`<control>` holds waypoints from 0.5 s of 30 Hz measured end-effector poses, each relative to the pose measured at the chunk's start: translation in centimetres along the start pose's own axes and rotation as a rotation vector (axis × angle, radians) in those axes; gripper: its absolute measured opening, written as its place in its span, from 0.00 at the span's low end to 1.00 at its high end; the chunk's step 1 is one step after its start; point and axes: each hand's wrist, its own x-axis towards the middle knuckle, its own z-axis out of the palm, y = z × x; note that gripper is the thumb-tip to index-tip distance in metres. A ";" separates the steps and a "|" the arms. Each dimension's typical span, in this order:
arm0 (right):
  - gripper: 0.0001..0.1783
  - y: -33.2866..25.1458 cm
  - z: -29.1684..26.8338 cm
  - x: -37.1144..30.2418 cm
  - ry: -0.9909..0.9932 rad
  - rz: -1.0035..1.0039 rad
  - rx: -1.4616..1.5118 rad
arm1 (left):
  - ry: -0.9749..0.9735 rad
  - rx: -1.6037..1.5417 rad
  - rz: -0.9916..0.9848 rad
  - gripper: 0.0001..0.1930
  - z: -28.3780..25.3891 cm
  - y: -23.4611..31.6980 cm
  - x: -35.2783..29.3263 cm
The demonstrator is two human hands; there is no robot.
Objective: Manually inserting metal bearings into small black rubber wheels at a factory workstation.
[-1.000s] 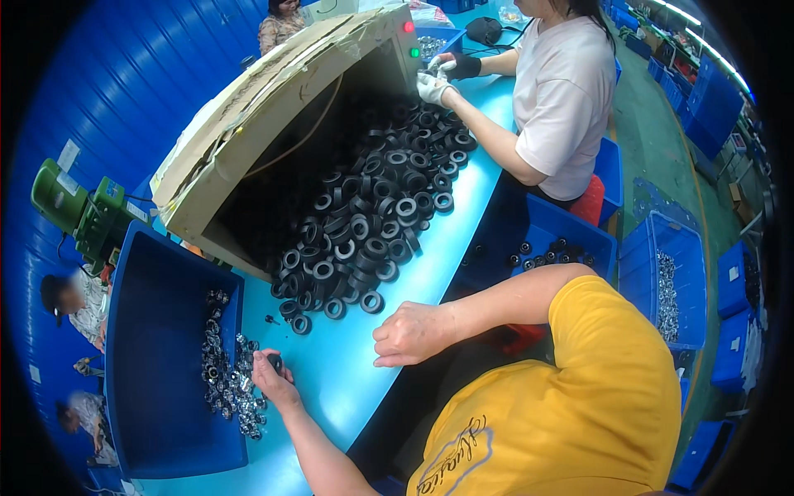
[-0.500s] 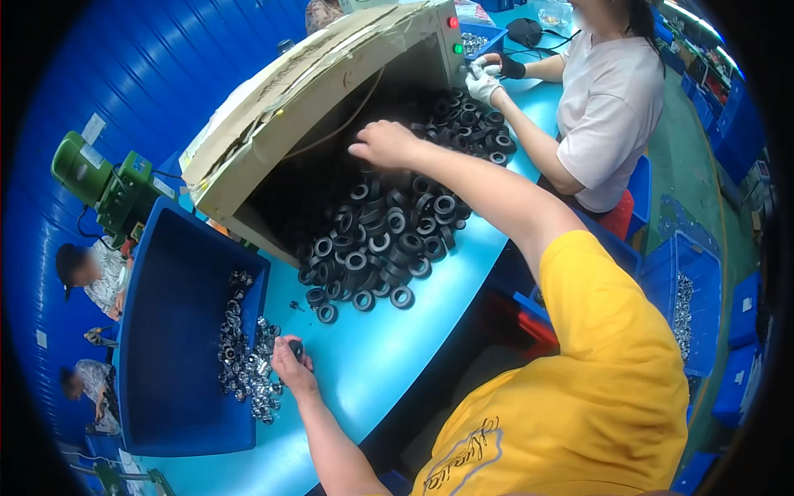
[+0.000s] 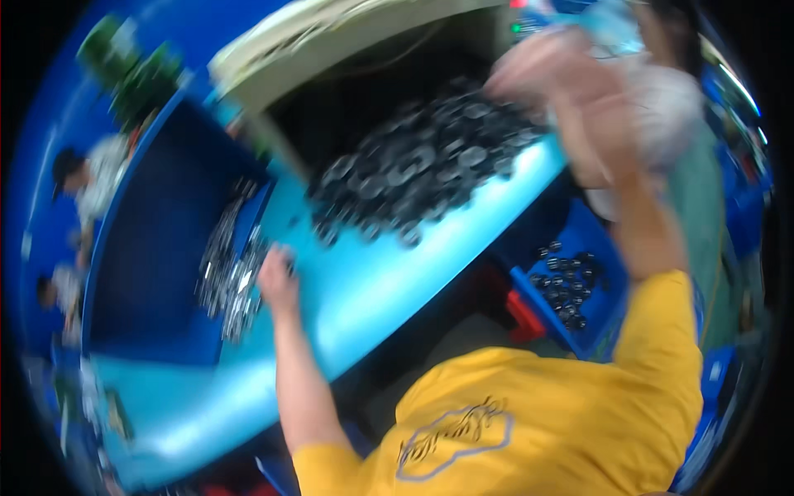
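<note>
My left hand [image 3: 279,279] is closed at the near side of a pile of shiny metal parts [image 3: 240,285], with a bit of a black ring [image 3: 290,266] showing at its fingers. Most of that ring is hidden by the hand. My right hand [image 3: 552,70] is raised at the far right end of a heap of black rings [image 3: 405,169]. Motion smears its fingers, so I cannot make out whether they hold anything. The heap spills from the dark opening of a cream-coloured machine housing [image 3: 285,149] onto the turquoise table [image 3: 356,277].
A large blue bin [image 3: 145,273] lies tipped on the left, its open side toward the metal parts. Below the table's right edge is another blue bin [image 3: 529,289] holding several dark ringed parts. A co-worker in a light top [image 3: 666,103] sits beyond my right arm. Green machinery [image 3: 132,70] stands behind.
My right hand has swung from above the middle of the ring heap to the far right, past its end. My left hand stays by the metal parts. The whole view has turned and blurred.
</note>
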 end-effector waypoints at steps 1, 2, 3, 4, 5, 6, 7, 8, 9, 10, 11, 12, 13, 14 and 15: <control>0.09 -0.5 -0.9 -0.4 0.033 0.025 -0.029 | 0.021 0.030 0.037 0.20 0.0 0.1 -0.2; 0.09 -1.1 -2.4 -1.2 0.056 0.056 -0.098 | 0.020 0.030 0.087 0.20 1.0 0.4 0.0; 0.09 -1.5 -3.8 -2.1 0.066 0.084 -0.162 | 0.024 0.027 0.129 0.20 1.6 1.1 0.1; 0.09 -1.7 -4.8 -2.7 0.055 0.108 -0.218 | 0.025 0.010 0.160 0.19 2.1 1.6 0.0; 0.09 -1.9 -5.6 -3.1 0.046 0.133 -0.272 | 0.014 -0.016 0.157 0.19 2.4 1.9 -0.3; 0.09 -0.9 -5.6 -3.7 0.039 0.152 -0.277 | 0.025 -0.009 0.158 0.18 2.0 2.6 -0.8; 0.08 -1.4 -6.0 -4.1 0.022 0.173 -0.328 | -0.004 -0.112 0.034 0.22 2.6 3.2 -1.2; 0.08 -1.3 -6.2 -3.7 0.014 0.171 -0.340 | 0.008 -0.102 0.048 0.24 2.2 3.0 -1.4; 0.08 -1.2 -6.3 -3.8 0.005 0.172 -0.351 | 0.010 -0.095 0.065 0.26 2.0 2.9 -1.5; 0.08 -1.3 -6.3 -4.1 -0.005 0.182 -0.356 | 0.002 -0.094 0.084 0.28 2.1 2.7 -1.6; 0.08 -1.5 -6.5 -4.2 -0.004 0.192 -0.373 | -0.001 -0.108 0.070 0.28 2.5 2.7 -1.1; 0.08 -1.8 -7.3 -4.4 0.002 0.199 -0.397 | -0.012 -0.126 0.057 0.28 2.9 2.6 -1.1; 0.08 -0.8 -7.1 -4.5 -0.004 0.195 -0.365 | 0.021 -0.098 0.051 0.27 1.4 2.7 -1.7; 0.08 0.2 -6.6 -4.5 -0.013 0.187 -0.329 | 0.074 -0.016 0.083 0.27 -0.1 2.6 -2.5; 0.08 0.0 -6.8 -4.5 -0.007 0.189 -0.341 | 0.067 -0.052 0.029 0.24 -0.5 2.4 -2.6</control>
